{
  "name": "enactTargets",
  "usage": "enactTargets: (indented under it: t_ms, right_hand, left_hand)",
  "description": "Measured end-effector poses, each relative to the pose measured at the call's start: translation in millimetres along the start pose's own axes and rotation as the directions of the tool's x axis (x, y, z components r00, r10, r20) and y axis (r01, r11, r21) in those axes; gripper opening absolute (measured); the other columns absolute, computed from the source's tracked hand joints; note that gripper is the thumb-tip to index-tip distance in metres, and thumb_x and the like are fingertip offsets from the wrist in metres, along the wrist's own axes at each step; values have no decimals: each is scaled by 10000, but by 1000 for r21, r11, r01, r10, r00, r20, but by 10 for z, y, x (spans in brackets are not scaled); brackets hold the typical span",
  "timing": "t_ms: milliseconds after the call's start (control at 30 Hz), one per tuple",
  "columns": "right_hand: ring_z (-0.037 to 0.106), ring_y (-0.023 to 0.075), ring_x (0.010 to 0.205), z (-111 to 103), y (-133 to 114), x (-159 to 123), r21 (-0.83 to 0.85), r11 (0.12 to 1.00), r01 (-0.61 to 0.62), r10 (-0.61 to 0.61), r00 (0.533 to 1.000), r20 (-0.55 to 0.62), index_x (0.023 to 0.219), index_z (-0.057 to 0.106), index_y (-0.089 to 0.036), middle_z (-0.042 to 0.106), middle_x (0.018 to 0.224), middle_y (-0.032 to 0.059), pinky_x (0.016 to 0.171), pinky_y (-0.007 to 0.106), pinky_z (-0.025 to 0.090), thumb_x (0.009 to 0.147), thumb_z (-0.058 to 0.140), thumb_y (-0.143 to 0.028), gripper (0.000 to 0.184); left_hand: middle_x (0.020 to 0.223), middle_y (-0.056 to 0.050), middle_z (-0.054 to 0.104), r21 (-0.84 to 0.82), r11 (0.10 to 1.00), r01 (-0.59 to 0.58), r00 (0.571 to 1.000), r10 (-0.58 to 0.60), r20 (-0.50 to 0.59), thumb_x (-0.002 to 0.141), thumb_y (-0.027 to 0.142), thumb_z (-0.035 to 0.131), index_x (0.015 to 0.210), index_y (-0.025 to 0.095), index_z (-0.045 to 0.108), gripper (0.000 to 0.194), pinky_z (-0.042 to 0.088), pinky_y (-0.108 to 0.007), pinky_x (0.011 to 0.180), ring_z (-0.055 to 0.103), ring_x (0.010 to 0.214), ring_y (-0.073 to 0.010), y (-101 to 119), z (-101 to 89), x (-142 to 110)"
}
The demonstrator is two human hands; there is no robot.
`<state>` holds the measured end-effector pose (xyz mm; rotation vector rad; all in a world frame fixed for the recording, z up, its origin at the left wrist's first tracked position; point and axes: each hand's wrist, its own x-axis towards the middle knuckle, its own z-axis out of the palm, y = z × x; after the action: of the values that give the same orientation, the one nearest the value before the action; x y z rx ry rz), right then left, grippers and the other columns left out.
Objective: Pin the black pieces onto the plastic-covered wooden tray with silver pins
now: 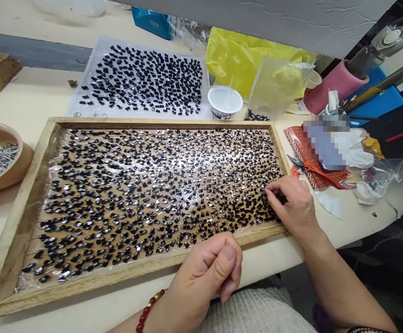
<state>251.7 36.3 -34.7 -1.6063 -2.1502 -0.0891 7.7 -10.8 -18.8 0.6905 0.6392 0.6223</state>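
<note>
A wooden tray (31,203) lined with clear film lies in front of me, covered with several small glossy black pieces (159,185). My right hand (291,203) rests on the tray's right end, its fingertips pinched on the black pieces at the near right corner. My left hand (211,266) is curled into a loose fist at the tray's near edge, thumb over the fingers; what is inside it is hidden. A red bead bracelet (149,310) circles the left wrist.
Behind the tray a plastic sheet (83,104) holds more black pieces. A white cup (225,101), a clear bag (277,88), a yellow bag (236,55), pliers (296,162) and clutter sit back right. A wooden bowl (0,157) of metal bits stands left.
</note>
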Motion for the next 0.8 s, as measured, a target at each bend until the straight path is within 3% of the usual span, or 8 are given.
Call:
enactTargets:
  t_ms: [167,267,400,467,533,633,800]
  right_hand:
    - [614,163,751,18,25,-10,4,1000,-15,15,1000,5,820,625,-206,672,777,-3,755,326,368,881,609,-158,80]
    - [626,164,748,-6,34,-10,10,1000,-24,24,1000,-6,847,646,-210,689,785,0,753,331,379,879,639,-179,44]
    - [623,164,743,-167,-166,-26,170,985,-43,51,998,-45,892,659,-221,686,781,6,739,334,430,851,698,-202,59]
    - [619,162,771,-273,-357,-50,396,918,-16,7,1000,25,894,648,-219,675,777,11,733,324,468,858,670,-163,70]
    - [607,159,775,-352,-545,-76,638,770,0,-112,984,136,941,638,-202,653,781,23,691,311,490,870,646,-190,73]
    - [581,143,737,-382,-716,-96,782,624,3,-183,973,142,938,623,-187,624,753,21,659,301,495,884,601,-175,59]
    - [560,128,717,-360,-750,-84,765,644,21,-164,980,112,890,618,-178,596,729,13,644,286,485,863,614,-134,51]
  left_hand:
    - [620,49,423,-88,996,22,999,-19,31,972,523,523,825,200,502,355,189,-268,511,249,538,-119,12,22,6]
    - [628,37,480,-64,997,34,999,-33,30,945,519,580,839,196,522,345,230,-260,537,311,563,-122,16,15,6]
    - [603,28,559,16,999,29,1000,-29,-7,896,491,670,803,187,568,334,304,-257,580,413,572,-127,30,-4,9]
    - [578,29,576,31,999,35,999,-34,-20,864,501,707,775,188,581,349,324,-257,591,442,565,-130,45,1,17]
    - [551,38,571,39,999,36,999,-35,-14,840,522,724,748,186,586,375,343,-259,606,448,545,-127,61,12,26]
    - [538,57,540,45,998,32,999,-32,-10,836,532,723,734,187,580,387,350,-257,605,415,517,-116,75,24,32]
    - [537,55,521,124,991,41,999,-41,-5,844,563,695,723,193,558,412,331,-264,589,407,524,-124,82,19,18]
